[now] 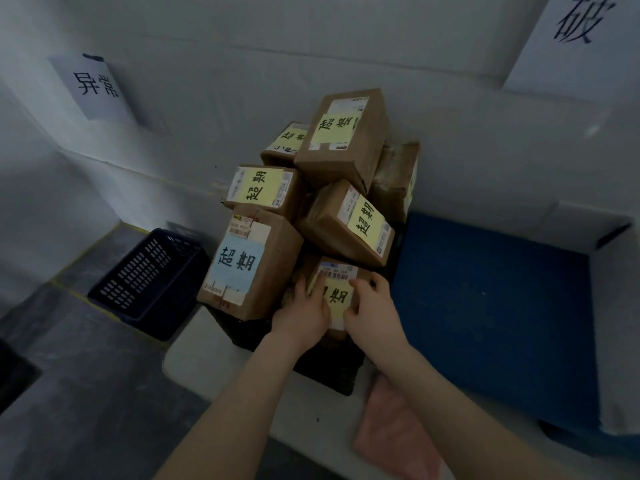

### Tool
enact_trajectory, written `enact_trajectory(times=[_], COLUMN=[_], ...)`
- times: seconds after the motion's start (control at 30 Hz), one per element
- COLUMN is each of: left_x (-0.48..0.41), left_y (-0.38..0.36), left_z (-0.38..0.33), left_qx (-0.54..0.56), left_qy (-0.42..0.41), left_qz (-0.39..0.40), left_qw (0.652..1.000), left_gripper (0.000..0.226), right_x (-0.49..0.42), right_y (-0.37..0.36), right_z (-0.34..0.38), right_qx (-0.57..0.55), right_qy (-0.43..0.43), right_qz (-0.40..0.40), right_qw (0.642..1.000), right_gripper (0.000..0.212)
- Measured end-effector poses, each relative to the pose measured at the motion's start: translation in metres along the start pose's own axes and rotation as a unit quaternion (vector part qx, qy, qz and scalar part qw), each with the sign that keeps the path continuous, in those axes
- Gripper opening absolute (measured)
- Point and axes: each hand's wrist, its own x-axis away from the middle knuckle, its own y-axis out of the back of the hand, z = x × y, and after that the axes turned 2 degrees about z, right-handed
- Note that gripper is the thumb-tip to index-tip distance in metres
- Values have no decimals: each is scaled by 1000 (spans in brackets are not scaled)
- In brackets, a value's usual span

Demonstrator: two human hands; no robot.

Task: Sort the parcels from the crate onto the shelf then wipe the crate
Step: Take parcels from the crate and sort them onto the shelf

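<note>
Several brown parcels with yellow handwritten labels are heaped in a black crate (332,372) on a white table. The nearest parcel (337,271) lies low at the front of the heap. My left hand (304,311) grips its left side. My right hand (372,304) grips its right side, with fingers curled over the yellow label. A larger parcel with a blue label (247,263) leans at the left. Another parcel (349,225) rests tilted just above my hands. The top parcel (343,136) crowns the heap.
A pink cloth (398,434) lies on the white table (197,362) at the right of my right forearm. A blue surface (491,306) spreads to the right. A dark blue basket (149,278) stands on the floor at the left. Paper signs hang on the wall.
</note>
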Motion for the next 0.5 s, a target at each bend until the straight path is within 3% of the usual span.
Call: enact_trajectory(times=[0.2, 0.3, 0.4, 0.5], left_x=[6, 22, 51, 75], left_y=[0, 14, 32, 71], left_z=[0, -8, -6, 32], left_qx=[18, 6, 62, 125], left_qy=[6, 15, -48, -54], left_qz=[-33, -91, -233, -410], left_qw=[999, 996, 969, 902], left_gripper=[61, 59, 47, 37], right_x=[-11, -12, -10, -10], right_y=[-5, -3, 3, 3], right_z=[9, 14, 19, 41], right_qx=[21, 13, 5, -38], right_qy=[11, 27, 62, 108], right_qz=[9, -3, -79, -91], right_qw=[1000, 1000, 995, 989], right_gripper=[47, 48, 45, 43])
